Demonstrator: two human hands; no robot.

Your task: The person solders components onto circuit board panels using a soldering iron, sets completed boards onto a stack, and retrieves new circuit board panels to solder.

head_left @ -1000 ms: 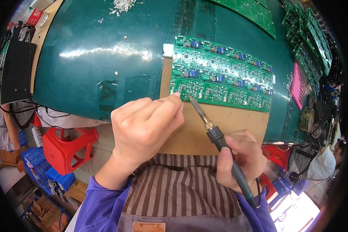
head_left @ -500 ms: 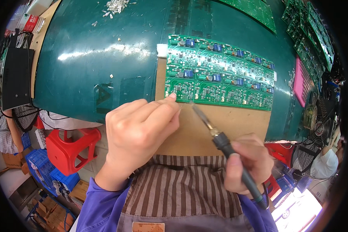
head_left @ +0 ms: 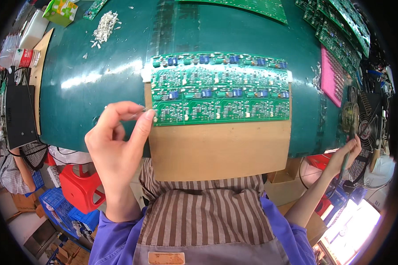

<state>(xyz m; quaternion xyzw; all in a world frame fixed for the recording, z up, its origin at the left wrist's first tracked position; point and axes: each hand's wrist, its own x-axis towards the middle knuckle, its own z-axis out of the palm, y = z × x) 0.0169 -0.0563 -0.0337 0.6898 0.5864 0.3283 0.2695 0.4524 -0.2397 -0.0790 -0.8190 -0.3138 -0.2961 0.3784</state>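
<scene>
A green circuit board panel (head_left: 221, 90) with rows of blue and small parts lies on a brown board (head_left: 221, 150) on the green-topped table. My left hand (head_left: 119, 141) is raised at the panel's lower left corner, thumb and forefinger pinching a thin, silvery wire-like piece, hardly visible. Far out to the right, my right hand (head_left: 347, 152) is wrapped round a soldering iron (head_left: 345, 162). The iron points up towards a cloudy round container (head_left: 350, 115) at the table's right edge; I cannot tell whether its tip touches it.
Small pale parts (head_left: 105, 27) are heaped at the back left. Stacked circuit boards (head_left: 340, 37) and a pink tray (head_left: 331, 79) stand at the right, near a round black grille (head_left: 368, 130). Another board panel (head_left: 247, 6) lies at the back. A red stool (head_left: 79, 187) is below left.
My right hand has carried the soldering iron from the panel's lower edge to the far right. My left hand has drawn left and up, off the board's edge. The view has shifted.
</scene>
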